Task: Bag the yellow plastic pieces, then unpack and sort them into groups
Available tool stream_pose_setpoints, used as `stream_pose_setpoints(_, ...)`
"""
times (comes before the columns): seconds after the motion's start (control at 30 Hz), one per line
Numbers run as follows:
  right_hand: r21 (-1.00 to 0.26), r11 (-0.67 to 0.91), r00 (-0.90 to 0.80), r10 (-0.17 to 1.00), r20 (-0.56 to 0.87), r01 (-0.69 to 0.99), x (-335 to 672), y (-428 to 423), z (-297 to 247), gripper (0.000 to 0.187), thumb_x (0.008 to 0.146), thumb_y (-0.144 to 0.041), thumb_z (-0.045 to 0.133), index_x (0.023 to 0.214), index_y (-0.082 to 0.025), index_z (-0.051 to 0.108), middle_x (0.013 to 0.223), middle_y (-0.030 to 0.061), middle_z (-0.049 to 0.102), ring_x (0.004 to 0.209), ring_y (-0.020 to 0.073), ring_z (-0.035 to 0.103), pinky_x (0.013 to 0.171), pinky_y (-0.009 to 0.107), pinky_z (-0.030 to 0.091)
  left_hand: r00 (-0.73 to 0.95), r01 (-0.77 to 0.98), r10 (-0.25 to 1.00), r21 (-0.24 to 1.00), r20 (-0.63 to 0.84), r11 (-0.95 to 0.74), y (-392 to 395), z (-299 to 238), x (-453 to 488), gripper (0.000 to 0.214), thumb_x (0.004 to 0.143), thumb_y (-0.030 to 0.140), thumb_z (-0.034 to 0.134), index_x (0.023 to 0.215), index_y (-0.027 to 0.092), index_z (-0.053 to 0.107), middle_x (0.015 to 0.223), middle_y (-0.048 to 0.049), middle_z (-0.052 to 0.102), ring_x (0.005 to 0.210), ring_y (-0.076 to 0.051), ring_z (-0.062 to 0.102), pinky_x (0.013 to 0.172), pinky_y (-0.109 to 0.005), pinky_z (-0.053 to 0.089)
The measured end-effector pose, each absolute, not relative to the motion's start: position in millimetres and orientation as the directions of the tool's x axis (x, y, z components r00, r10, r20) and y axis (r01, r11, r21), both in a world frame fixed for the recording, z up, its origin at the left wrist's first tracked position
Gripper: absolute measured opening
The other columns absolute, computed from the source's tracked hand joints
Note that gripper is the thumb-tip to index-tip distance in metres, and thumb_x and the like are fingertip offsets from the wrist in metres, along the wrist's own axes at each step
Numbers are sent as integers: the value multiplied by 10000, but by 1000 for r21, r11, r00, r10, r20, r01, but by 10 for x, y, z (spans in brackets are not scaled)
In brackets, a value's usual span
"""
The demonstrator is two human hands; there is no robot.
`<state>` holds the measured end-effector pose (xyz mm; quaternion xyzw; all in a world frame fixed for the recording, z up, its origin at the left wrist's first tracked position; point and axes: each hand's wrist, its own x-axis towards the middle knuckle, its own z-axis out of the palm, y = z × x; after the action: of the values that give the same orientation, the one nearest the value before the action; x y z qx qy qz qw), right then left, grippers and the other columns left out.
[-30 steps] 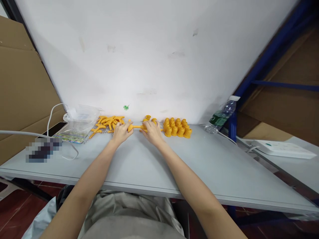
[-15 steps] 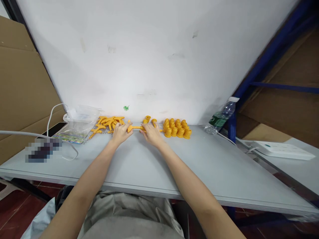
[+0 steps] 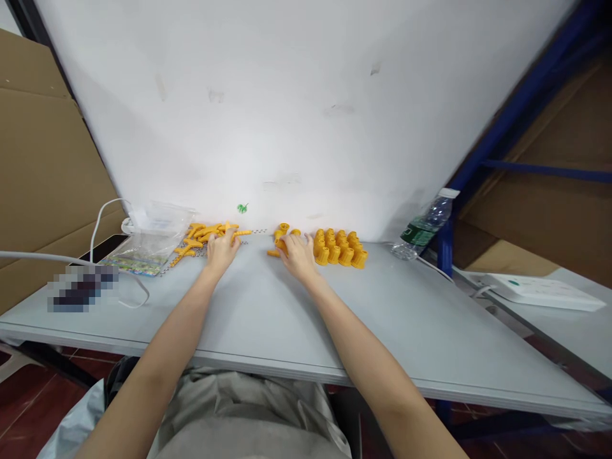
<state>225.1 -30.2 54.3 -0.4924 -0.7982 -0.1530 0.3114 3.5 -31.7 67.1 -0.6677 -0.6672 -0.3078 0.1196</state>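
My left hand (image 3: 220, 251) is at the right side of a pile of yellow T-handled pieces (image 3: 195, 243), fingers closed on one yellow T-handled spiral piece (image 3: 241, 233). Its ribbed shaft points right and a thin metal spiral extends from the end. Farther right, my right hand (image 3: 298, 254) curls around a yellow rod-like piece (image 3: 273, 253); most of it is hidden under the fingers. Just behind that hand stand a yellow flared piece (image 3: 284, 227) and another partly covered one (image 3: 296, 232). Rows of yellow ribbed cups (image 3: 340, 247) stand to its right.
A clear plastic bag (image 3: 165, 223) lies left of the pile, near a phone (image 3: 111, 246) and a white cable (image 3: 94, 223). A water bottle (image 3: 428, 223) leans at the right, beside a blue post (image 3: 445, 252). Beyond is a white power strip (image 3: 540, 290). A white panel (image 3: 296, 127) rises behind the table.
My hands have moved apart. The ribbed yellow shaft that bridged them no longer does; my left hand shifted left to the pile, while my right stayed near its place, slightly to the right.
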Motion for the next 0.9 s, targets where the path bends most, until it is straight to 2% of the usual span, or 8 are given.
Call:
stream_pose_setpoints(0.1,-63,481,-330,685,650,874,2248,-281,523,185,917,-208,439,1033,-179,579,974,109,686,953,262,585,1014,471,232,-151,957,800,287,581,-28,-266,758,-68,379,917,231,373,1221,193,596,795,-54,713,835,-235,644,927,-372,381)
stream_pose_setpoints(0.2,-70,473,-323,696,642,878,2263,-257,500,192,910,-214,452,1045,-174,582,977,110,685,967,263,585,1007,465,239,-155,954,819,298,553,-20,-218,886,-200,463,884,115,339,1291,221,532,992,-60,715,932,-225,641,964,-374,343)
stream_pose_setpoints(0.33,-107,465,-297,709,639,879,2294,-237,480,209,914,-219,442,1059,-174,586,1008,116,687,976,268,583,1013,479,239,-2,980,853,171,521,-103,-123,1035,-448,580,827,59,354,1356,267,468,1256,-90,614,1125,-258,573,996,-417,311)
stream_pose_setpoints(0.5,-116,462,-300,727,618,879,2299,-240,467,224,929,-234,424,1070,-177,589,1007,114,688,986,273,573,1019,481,239,77,987,893,94,443,-132,74,1035,-755,586,846,99,344,1410,246,407,1326,-142,550,1229,-306,493,1004,-490,307)
stream_pose_setpoints(0.73,-82,451,-303,713,633,889,2301,-242,456,282,933,-236,423,1158,-171,581,1046,129,690,1006,283,575,1016,488,245,-81,971,963,238,255,18,295,757,-945,666,813,186,412,1470,268,339,1417,-144,505,1301,-332,435,1005,-574,347)
stream_pose_setpoints(0.9,-95,373,-228,728,646,923,2342,-248,489,330,926,-230,421,1209,-188,587,1044,131,696,993,289,582,1026,509,217,-143,955,978,282,150,96,373,651,-945,638,799,193,414,1428,295,452,1456,-87,491,1336,-335,416,1055,-589,307)
